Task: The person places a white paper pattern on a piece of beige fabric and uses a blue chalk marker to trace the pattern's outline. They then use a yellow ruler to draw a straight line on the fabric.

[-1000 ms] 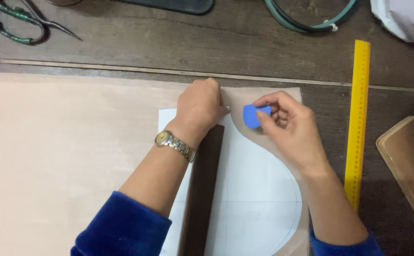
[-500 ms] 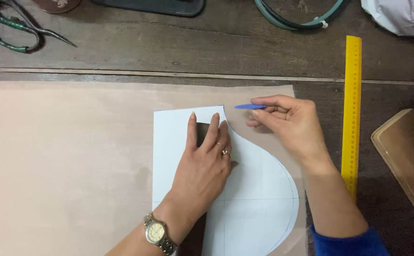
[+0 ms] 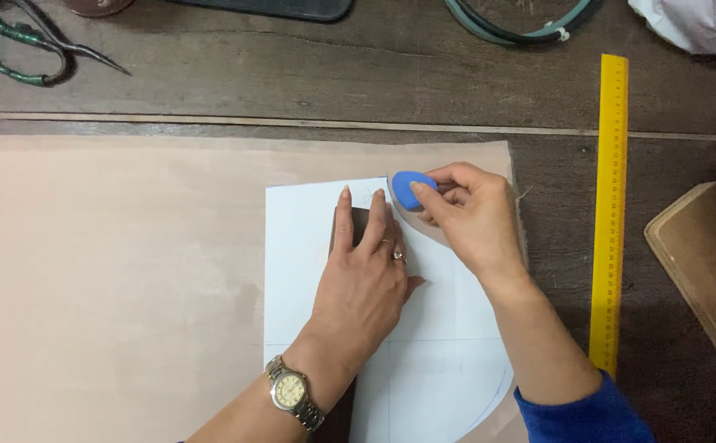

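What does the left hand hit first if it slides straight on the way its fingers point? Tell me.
Probably nothing solid at once: the left hand points up the white paper pattern, then crosses beige fabric and bare wooden table.

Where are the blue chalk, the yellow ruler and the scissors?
blue chalk (image 3: 404, 188), head view, on its flat blue face beside the right hand's fingertips.
yellow ruler (image 3: 609, 213), head view, on the middle of its length.
scissors (image 3: 13, 45), head view, on the green-wrapped handles.
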